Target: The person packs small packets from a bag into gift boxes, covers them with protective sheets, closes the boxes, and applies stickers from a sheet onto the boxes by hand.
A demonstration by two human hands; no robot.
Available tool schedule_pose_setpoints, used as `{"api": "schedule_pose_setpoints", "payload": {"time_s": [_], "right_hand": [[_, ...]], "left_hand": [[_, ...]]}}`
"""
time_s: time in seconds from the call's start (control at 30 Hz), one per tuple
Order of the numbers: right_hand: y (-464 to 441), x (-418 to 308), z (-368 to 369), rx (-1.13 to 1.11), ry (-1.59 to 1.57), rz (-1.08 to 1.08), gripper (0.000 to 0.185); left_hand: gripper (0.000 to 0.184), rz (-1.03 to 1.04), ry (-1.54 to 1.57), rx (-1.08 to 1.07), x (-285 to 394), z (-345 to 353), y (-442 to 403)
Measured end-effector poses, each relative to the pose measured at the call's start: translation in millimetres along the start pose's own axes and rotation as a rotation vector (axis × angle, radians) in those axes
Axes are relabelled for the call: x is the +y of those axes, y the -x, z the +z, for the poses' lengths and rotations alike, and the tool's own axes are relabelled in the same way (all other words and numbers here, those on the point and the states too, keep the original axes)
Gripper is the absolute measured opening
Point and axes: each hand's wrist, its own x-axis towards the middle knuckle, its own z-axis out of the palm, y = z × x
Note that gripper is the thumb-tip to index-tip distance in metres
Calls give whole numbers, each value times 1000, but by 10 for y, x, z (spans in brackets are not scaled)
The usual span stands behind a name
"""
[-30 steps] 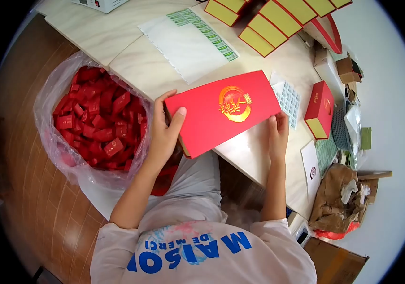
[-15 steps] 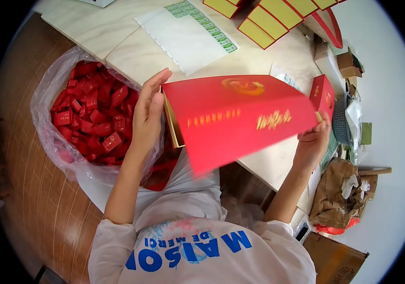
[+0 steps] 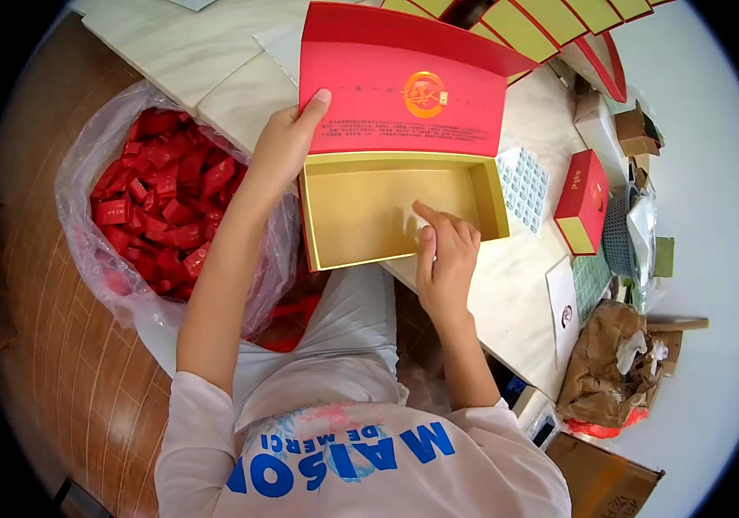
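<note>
Red outside, 1 open box has 2 hands at it.

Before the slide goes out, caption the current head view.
Left hand holds the raised lid of a red box; right hand over its gold interior.

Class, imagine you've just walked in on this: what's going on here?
A person's left hand holds up the lid of a red gift box, showing its gold interior. The right hand is over the box's near side, index finger extended; contact inside is unclear. To the left, a plastic bag holds many small red packets. A closed red box sits to the right.
</note>
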Motion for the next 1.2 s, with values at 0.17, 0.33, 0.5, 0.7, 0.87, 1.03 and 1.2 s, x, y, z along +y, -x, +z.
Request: {"api": "schedule_pose_setpoints", "payload": {"time_s": [0.17,0.33,0.5,0.7,0.87,1.03,1.2], "right_hand": [[1,-44,65,51,31,37,20],[12,-45,109,3,39,88,19],[-14,-197,246,321,-43,60,17],[182,-1042,438,87,-587,-341,11],[244,-1511,1674,-440,-681,-287,18],[368,-1687,2947,-849,-681,-22,27],[403,-2117,3882,-936,-431,-122,44]], "left_hand": [[53,-240,284,-145,-44,-39,-134],[48,9,330,-62,-149,-53,41],[31,242,260,192,-572,-639,580],[19,-99,23,446,-2024,-1422,1600],[26,-171,79,509,-3048,-1570,2283],[37,-216,313,896,-2611,-1685,2065],[25,-208,307,919,-2682,-1769,2112]]}}
